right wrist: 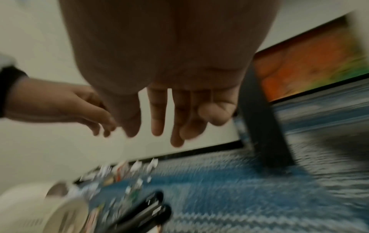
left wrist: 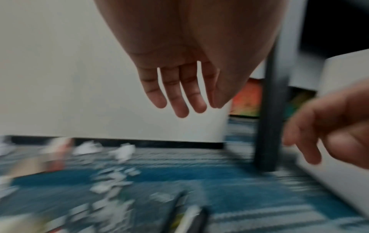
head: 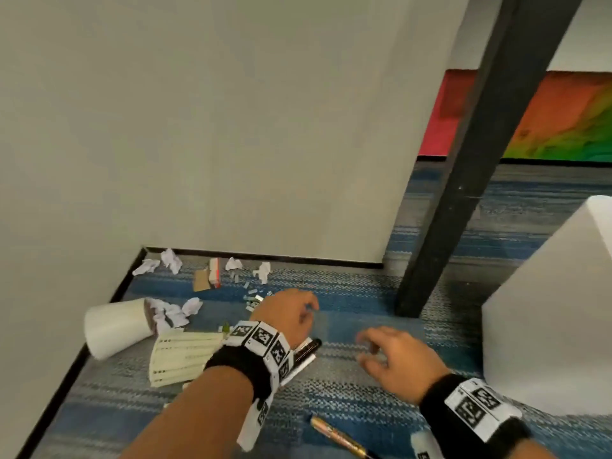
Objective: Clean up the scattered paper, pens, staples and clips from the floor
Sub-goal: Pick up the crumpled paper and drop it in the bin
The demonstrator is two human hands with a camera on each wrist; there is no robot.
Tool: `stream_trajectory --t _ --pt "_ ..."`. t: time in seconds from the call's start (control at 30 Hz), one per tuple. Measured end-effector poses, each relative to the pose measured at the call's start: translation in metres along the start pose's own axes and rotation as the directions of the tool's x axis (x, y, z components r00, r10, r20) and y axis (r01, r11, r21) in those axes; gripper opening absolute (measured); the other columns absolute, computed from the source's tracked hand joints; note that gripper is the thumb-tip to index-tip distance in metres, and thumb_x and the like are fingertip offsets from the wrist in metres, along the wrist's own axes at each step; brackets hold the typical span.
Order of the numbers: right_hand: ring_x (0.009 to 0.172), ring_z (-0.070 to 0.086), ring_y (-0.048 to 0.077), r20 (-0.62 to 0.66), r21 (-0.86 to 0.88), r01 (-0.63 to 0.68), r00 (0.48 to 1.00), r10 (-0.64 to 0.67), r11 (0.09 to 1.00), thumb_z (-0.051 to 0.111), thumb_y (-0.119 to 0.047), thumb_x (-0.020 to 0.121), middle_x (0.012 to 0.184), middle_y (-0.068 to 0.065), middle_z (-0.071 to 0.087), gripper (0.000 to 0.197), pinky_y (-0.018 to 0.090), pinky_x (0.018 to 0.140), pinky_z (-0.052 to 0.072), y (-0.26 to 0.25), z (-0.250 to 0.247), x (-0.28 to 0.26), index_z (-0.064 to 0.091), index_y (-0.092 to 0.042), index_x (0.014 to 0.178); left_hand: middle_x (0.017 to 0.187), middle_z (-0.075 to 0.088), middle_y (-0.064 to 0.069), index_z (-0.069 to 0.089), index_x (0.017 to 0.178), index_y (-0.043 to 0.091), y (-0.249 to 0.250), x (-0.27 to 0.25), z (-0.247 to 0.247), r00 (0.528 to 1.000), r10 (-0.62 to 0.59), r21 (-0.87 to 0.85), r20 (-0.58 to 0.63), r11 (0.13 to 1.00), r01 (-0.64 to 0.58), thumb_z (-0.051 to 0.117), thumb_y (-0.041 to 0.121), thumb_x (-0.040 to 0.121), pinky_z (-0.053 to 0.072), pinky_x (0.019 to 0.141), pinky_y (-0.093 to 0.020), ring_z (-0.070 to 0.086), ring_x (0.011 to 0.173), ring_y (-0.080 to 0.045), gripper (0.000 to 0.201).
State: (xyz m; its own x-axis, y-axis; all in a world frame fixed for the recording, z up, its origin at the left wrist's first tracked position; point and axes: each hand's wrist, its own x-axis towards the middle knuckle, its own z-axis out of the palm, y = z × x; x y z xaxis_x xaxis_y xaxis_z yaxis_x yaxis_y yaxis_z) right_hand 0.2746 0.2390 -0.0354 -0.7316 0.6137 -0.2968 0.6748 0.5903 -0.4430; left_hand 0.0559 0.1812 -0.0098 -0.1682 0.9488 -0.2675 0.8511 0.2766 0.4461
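Both hands hover empty over the blue striped carpet. My left hand (head: 291, 313) hangs with relaxed fingers (left wrist: 179, 97) above black and white pens (head: 306, 354). My right hand (head: 381, 356) is beside it, fingers (right wrist: 157, 119) loosely spread. Crumpled white paper balls (head: 170, 260) lie along the wall, more (head: 175, 313) spill from a tipped white bin (head: 116, 327). Small staples and clips (head: 253, 298) are scattered near the left hand. A lined yellow paper sheet (head: 180, 357) lies under my left forearm. A gold pen (head: 337, 437) lies near the bottom edge.
A dark table leg (head: 460, 180) stands on the carpet right of the hands. A white box-like object (head: 556, 326) stands at the right. A cardboard piece with a small red-and-white box (head: 208, 276) lies by the baseboard. A beige wall (head: 198, 127) closes the back and left.
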Motion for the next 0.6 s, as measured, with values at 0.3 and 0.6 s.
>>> stream_trajectory --t 0.3,0.6 --pt "0.113 0.054 0.029 0.219 -0.158 0.066 0.975 -0.031 0.985 0.044 -0.033 0.093 0.125 0.006 0.047 0.038 0.035 0.091 0.046 -0.063 0.041 0.157 0.044 -0.024 0.129 0.113 0.061 -0.002 0.054 0.114 0.026 -0.172 -0.017 -0.042 0.875 -0.479 0.131 -0.064 0.866 0.483 0.045 0.026 0.091 0.046 0.094 -0.039 0.057 0.104 -0.023 0.024" --pt "0.103 0.055 0.036 0.339 -0.135 0.488 0.841 -0.422 0.863 0.044 -0.012 0.093 0.127 0.012 0.042 0.04 0.041 0.082 0.048 -0.179 0.089 0.273 0.043 -0.02 0.133 0.133 0.048 -0.015 0.053 0.123 0.014 -0.27 -0.012 -0.032 0.776 -0.628 0.111 0.057 0.777 0.62 0.054 0.013 0.088 0.037 0.101 -0.033 0.049 0.12 -0.029 0.035"
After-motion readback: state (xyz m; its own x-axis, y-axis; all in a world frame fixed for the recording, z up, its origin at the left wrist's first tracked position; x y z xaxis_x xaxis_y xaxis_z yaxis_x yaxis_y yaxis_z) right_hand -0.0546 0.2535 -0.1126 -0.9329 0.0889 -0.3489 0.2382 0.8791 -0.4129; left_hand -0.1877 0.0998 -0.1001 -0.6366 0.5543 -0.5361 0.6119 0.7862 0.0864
